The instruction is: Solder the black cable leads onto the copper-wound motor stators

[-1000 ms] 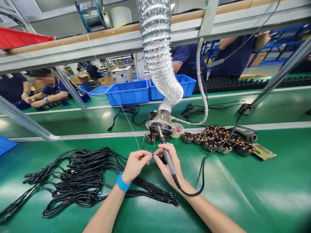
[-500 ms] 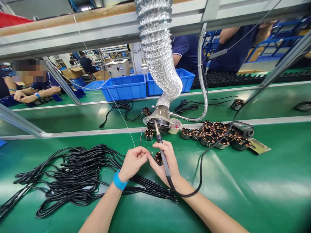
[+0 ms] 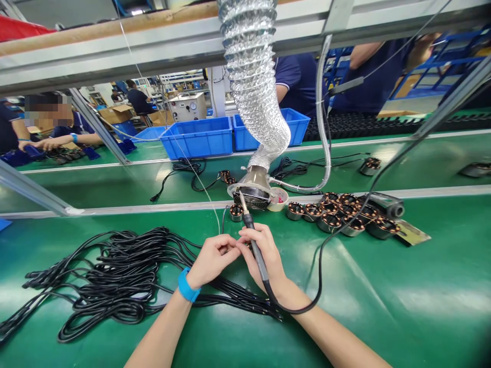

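Note:
My right hand (image 3: 266, 250) holds a soldering iron (image 3: 258, 254), its metal tip pointing up and away toward a fan-fronted fume hood (image 3: 253, 191). The thumb and fingers of my left hand (image 3: 215, 258) are pinched, meeting the fingertips of my right hand. A thin solder wire (image 3: 197, 176) hangs from above and runs down to my left hand; its end is hidden there. Behind the fingers, a copper-wound motor stator (image 3: 248, 244) is mostly covered. Another stator (image 3: 236, 212) stands just beyond, below the hood, with a black cable beside it.
Bundled black cables (image 3: 126, 276) lie on the left of the green bench, their ends reaching under my wrists. Several stators (image 3: 347, 212) cluster at the right. A small white cup (image 3: 277, 199) sits by the hood. Blue bins (image 3: 197, 138) and other people are across the bench.
My fingertips have drawn closer together, now covering most of the stator behind them. The iron's tip has shifted slightly left. The solder wire's lower end has moved a little right.

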Motion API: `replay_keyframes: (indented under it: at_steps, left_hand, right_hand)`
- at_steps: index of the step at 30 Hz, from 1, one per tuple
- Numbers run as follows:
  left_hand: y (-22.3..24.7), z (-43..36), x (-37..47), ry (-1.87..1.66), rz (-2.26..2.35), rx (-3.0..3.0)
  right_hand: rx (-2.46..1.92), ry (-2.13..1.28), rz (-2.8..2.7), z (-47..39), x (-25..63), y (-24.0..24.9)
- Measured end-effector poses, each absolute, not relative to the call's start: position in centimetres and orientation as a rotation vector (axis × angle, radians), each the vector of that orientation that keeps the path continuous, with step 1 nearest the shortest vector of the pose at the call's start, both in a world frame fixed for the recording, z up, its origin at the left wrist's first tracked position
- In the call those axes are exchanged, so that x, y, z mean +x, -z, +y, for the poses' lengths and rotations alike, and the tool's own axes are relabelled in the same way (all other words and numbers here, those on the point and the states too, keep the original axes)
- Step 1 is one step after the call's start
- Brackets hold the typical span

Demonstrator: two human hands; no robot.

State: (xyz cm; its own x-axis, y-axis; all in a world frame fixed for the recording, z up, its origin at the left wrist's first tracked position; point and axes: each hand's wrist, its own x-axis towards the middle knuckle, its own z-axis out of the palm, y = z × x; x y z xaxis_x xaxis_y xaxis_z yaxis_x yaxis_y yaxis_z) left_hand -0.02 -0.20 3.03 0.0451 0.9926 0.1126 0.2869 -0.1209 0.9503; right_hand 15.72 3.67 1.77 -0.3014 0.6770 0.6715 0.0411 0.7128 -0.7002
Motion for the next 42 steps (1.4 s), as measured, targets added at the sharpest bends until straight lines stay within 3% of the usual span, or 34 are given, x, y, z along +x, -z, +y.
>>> replay_keyframes:
  at_steps: [14,30,38,42]
  left_hand:
    - [-1.4,0.8,0.5,-1.219,1.362,1.16]
    - [0.3,2.5,1.1,-1.259,1.416,1.062]
    - [0.4,2.5,1.1,-1.278,1.425,1.062]
    - [0.4,2.5,1.1,-1.28,1.444,1.07]
  right_hand:
    - [-0.677,-0.668,-1.786,3.5,16.3,-0.3]
    - [-0.791,-0.406,-1.742,3.9,19.3,-2.2]
    - [-0.833,-0.518,-1.732,4.0,19.1,-1.5]
    - [-0.909,-0.739,-1.614,4.0,18.9,-1.1]
